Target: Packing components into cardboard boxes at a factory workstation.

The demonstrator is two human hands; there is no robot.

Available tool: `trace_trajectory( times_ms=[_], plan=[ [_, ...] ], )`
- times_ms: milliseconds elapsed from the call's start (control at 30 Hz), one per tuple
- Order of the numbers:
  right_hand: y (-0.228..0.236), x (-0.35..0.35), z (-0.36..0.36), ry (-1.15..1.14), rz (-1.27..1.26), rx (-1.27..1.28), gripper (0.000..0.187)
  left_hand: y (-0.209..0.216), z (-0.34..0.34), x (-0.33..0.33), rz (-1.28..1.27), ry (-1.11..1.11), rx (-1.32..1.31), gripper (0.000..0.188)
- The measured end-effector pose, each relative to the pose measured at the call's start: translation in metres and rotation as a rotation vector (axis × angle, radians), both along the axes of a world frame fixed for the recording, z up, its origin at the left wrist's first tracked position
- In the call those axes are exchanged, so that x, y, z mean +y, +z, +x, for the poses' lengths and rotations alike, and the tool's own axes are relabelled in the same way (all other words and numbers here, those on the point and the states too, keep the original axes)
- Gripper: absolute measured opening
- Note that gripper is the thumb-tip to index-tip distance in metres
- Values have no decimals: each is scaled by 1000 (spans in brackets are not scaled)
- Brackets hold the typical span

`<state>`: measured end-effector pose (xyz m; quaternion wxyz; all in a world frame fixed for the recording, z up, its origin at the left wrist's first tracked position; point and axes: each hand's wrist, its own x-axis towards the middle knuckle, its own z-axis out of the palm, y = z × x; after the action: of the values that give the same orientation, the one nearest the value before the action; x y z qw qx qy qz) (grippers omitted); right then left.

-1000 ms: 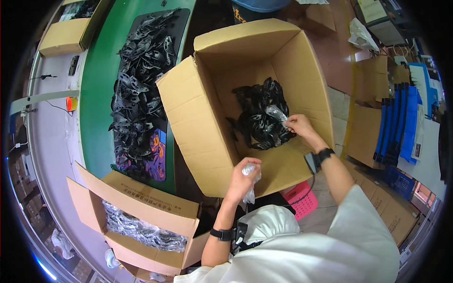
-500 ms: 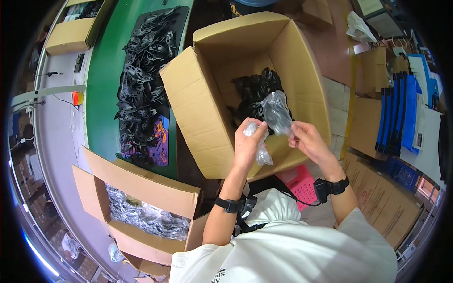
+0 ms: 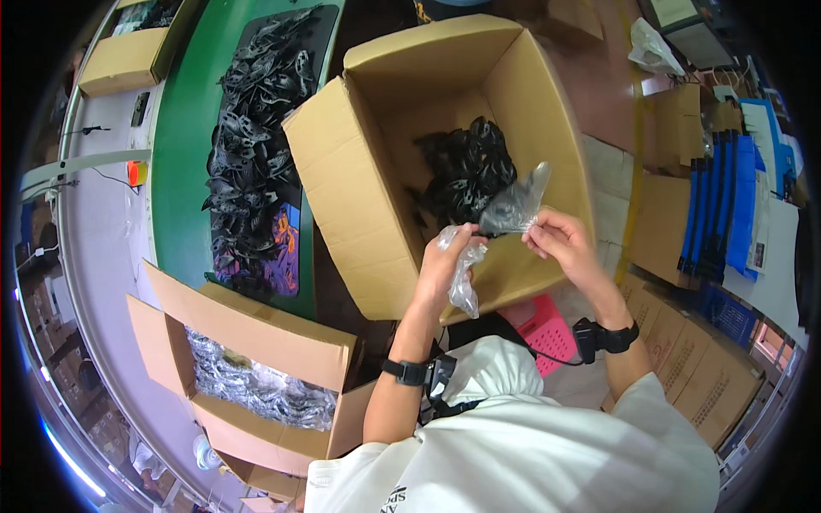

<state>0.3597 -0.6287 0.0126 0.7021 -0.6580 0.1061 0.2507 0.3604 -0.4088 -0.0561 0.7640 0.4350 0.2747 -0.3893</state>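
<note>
Right hand: right of centre in frame; grip narrow, thumb and fingertips pinching the gathered end of a clear bag. Bag spread upward and leftward, above the near part of the large box; whether it contains anything cannot be told.

Left hand: centre of frame; grip curled round crumpled clear plastic, which hangs below the fingers. Whether its fingertips touch the bag cannot be told.

Large box: brown, upper centre, top open, one flap folded out to the left. Inside, a heap of black parts.

Surface: green, upper left. On it, a long pile of similar black pieces; at the pile's lower end, a purple-and-orange mat.

Small box: lower left, flaps raised, filled with plastic-wrapped goods.

Basket: pink, perforated, lower centre-right, partly hidden below the large box.
</note>
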Motion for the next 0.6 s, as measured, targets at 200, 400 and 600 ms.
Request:
trace_trajectory(
  times_ms=[200,400,600],
  plan=[
    [-3,13,-15,494,-212,-133,21,2,0,-4,-358,163,-64,38],
    [-21,-18,-3,-92,185,295,35,19,9,-3,-119,-120,-205,26],
    [-54,0,-3,142,-58,334,27,-24,-10,-11,130,-85,-211,15]
  ],
)
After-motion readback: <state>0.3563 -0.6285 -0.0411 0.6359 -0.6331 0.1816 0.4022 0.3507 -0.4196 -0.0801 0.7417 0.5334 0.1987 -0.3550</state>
